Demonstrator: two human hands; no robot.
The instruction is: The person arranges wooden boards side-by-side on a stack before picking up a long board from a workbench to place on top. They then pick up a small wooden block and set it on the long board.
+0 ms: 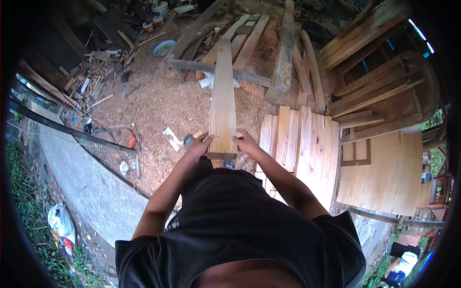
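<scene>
I hold a long pale wooden plank (224, 96) by its near end, and it stretches away from me over the sawdust ground. My left hand (198, 146) grips the plank's left edge near the end. My right hand (245, 142) grips the right edge opposite. The plank's far end rests on a wooden crossbeam (192, 65) of a low frame. My dark shirt fills the bottom of the view.
Several flat boards (300, 144) lie side by side on the ground to the right. Stacked timber and a wooden cabinet frame (384, 91) stand further right. A red tool (131, 139) and scraps lie to the left, by a concrete path (81, 177).
</scene>
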